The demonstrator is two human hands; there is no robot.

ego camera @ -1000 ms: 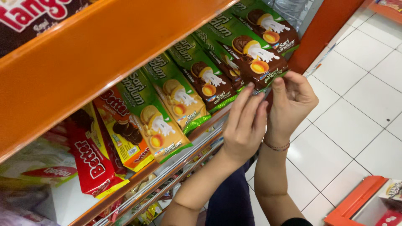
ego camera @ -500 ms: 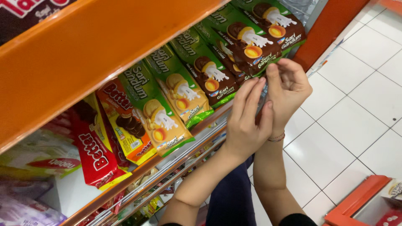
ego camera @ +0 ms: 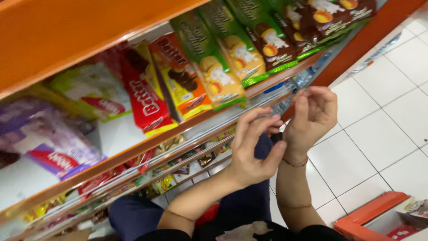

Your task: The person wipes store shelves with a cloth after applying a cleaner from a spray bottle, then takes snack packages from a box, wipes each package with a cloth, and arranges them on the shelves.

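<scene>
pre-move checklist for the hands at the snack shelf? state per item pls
1. Left hand free of product: ok, fingers spread, nothing visibly gripped.
2. Right hand free: cannot tell, fingers curled and blurred.
3. Both hands apart from the green biscuit packs: ok, hands sit below the shelf edge, touching no pack.
4. Packs seated in their row: ok, green, orange pack and red pack lean side by side, none overhanging.
5. Orange basket within view on the floor: ok, bottom right, partly cut off.
</scene>
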